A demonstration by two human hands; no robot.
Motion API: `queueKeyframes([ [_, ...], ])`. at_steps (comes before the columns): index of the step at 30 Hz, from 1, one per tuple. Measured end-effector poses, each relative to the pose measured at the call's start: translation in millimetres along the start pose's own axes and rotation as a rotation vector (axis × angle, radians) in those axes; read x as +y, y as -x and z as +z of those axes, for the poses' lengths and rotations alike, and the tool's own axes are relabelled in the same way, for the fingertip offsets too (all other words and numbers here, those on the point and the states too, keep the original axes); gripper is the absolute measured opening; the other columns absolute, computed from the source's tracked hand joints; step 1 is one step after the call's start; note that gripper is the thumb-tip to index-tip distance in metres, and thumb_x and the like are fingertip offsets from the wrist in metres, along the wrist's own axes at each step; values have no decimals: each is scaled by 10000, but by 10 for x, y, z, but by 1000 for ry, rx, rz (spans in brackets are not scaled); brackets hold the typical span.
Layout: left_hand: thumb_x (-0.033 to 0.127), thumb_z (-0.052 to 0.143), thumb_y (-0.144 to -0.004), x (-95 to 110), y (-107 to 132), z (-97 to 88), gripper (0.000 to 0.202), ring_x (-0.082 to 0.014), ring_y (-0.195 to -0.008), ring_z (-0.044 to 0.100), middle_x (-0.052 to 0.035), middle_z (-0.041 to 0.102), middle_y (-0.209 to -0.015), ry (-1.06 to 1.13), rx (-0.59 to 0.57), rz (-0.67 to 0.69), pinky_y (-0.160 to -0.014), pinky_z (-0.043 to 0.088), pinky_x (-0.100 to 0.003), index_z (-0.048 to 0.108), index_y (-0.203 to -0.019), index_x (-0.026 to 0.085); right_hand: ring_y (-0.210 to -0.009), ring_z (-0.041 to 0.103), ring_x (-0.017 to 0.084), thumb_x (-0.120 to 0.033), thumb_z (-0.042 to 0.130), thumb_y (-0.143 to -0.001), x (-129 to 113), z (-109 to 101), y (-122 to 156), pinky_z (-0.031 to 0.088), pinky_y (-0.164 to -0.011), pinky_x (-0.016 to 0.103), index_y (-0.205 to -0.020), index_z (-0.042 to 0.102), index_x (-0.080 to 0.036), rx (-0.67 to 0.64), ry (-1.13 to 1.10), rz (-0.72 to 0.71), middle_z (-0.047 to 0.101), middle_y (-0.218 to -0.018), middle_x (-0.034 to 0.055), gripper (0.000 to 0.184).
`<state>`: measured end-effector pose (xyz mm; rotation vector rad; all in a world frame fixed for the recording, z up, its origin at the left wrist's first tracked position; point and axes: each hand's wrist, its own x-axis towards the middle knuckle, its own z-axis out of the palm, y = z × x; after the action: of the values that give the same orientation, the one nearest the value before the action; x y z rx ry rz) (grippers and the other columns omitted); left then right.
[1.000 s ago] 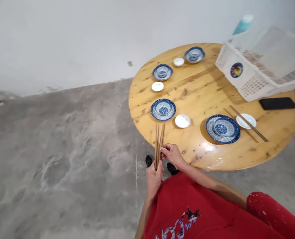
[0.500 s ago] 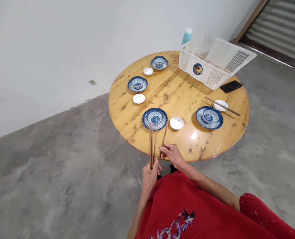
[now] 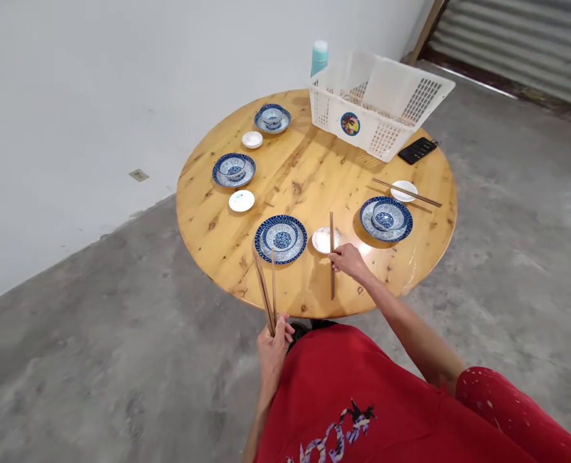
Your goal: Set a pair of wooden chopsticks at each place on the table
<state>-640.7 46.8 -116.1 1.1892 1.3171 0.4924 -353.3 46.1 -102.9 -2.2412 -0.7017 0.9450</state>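
My left hand [image 3: 272, 342] is closed round the lower ends of several brown chopsticks [image 3: 266, 289], which point up towards the nearest blue patterned plate with its bowl [image 3: 280, 238]. My right hand [image 3: 347, 259] pinches a pair of chopsticks [image 3: 332, 254] that lies over the small white dish [image 3: 322, 240] on the round wooden table [image 3: 309, 173]. To the right stand another blue plate and bowl [image 3: 386, 218] and a white dish with chopsticks across it [image 3: 406, 191].
Two more blue plate-and-bowl sets [image 3: 233, 169] [image 3: 272, 118] with small white dishes [image 3: 242, 200] [image 3: 252, 139] sit at the table's left and far side. A white plastic basket [image 3: 377, 103], a teal bottle [image 3: 319, 58] and a black phone [image 3: 416, 150] stand at the back right. Bare concrete floor lies all around.
My right hand has drawn a pair of chopsticks out of the bundle and carried it right, onto the white dish. The left hand keeps the others. The view has shifted.
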Motion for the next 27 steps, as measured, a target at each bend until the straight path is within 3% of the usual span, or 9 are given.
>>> queueKeyframes([
  [6, 628, 573, -797, 68, -32, 32, 515, -118, -507, 516, -28, 625, -652, -23, 52, 13, -461, 392, -224, 681, -895, 135, -775, 687, 204, -189, 519, -793, -272, -26, -328, 474, -698, 247, -701, 698, -126, 23, 326, 6, 719, -722, 106, 211],
  [13, 613, 564, -805, 145, -279, -13, 489, -113, -485, 517, -6, 623, -622, -51, 22, 53, -481, 403, -230, 688, -895, 149, -812, 690, 220, -147, 539, -766, -299, 86, -552, 479, -729, 253, -852, 723, -104, 14, 390, 68, 717, -727, 115, 208],
  [18, 592, 554, -825, 242, -507, -228, 471, -119, -490, 529, -11, 631, -622, -118, -54, 96, -482, 410, -227, 696, -889, 148, -817, 691, 222, -147, 559, -760, -294, 179, -623, 483, -729, 248, -935, 714, -83, 38, 422, 137, 718, -738, 123, 242],
  [27, 546, 559, -833, 322, -853, -647, 430, -111, -457, 503, -11, 631, -611, -125, -78, 87, -447, 393, -223, 700, -880, 142, -856, 680, 245, -155, 550, -779, -367, 232, -627, 475, -735, 267, -1008, 703, -69, 73, 508, 188, 715, -792, 143, 289],
])
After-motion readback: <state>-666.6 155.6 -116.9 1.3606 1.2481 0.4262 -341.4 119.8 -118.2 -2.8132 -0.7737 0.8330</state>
